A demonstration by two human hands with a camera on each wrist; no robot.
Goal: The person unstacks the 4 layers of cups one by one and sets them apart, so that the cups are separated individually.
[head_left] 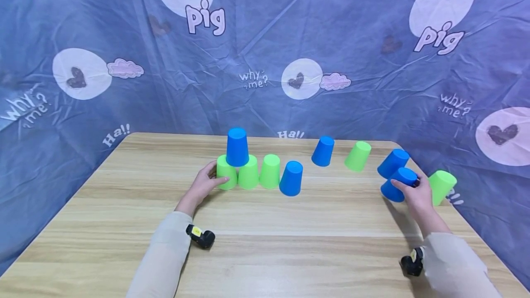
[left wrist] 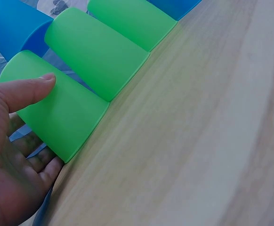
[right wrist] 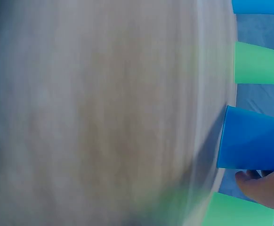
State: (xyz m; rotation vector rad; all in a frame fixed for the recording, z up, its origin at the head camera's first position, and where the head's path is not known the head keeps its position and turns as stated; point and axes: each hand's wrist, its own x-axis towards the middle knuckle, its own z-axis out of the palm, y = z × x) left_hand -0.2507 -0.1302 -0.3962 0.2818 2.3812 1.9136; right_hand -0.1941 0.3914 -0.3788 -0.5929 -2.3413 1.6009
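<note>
My left hand grips the leftmost green cup, thumb on its near side; the left wrist view shows the thumb lying across that cup. A middle green cup and another green cup stand beside it, upside down in a row. Across the tops of the left two sits a blue cup. At the right, my right hand holds a tilted blue cup, thumb on its near side. Its far fingers are mostly hidden.
A blue cup stands right of the green row. Farther back are a blue cup, a green cup and another blue cup. One green cup is near the table's right edge. A printed cloth hangs behind the table.
</note>
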